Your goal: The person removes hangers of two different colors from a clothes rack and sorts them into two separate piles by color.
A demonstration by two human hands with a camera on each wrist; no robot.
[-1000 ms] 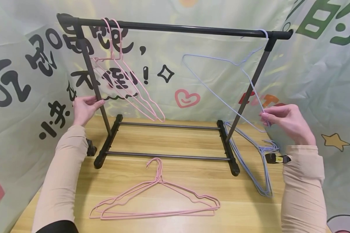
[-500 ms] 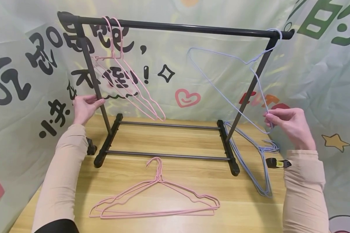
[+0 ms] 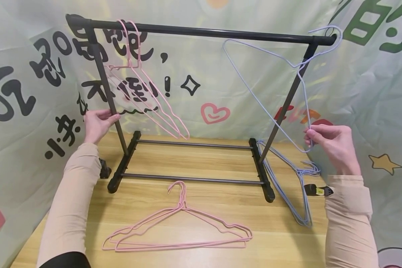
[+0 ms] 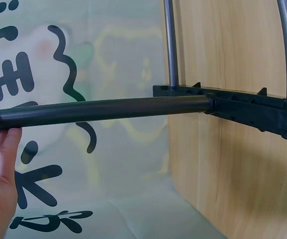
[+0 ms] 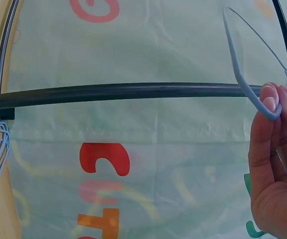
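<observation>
A black clothes rack (image 3: 201,31) stands on the table. My left hand (image 3: 99,125) holds its left upright post (image 3: 108,89) between thumb and fingers; in the left wrist view the fingertips (image 4: 9,149) lie against that post. My right hand (image 3: 334,143) pinches a blue wire hanger (image 3: 251,89) by its lower right corner. The hanger tilts in front of the right post, its hook up at the right end of the top bar; whether the hook touches the bar I cannot tell. Two pink hangers (image 3: 154,93) hang at the bar's left part.
Several pink hangers (image 3: 184,245) lie stacked on the wooden table (image 3: 194,163) in front of the rack. Several blue hangers (image 3: 289,193) lie by the rack's right foot (image 3: 262,175). A printed cloth (image 3: 177,56) hangs behind and at both sides.
The blue hanger has moved right and its hook has risen from over the bar to above the bar's right end. My right hand shifted slightly right. The left hand stayed on the post.
</observation>
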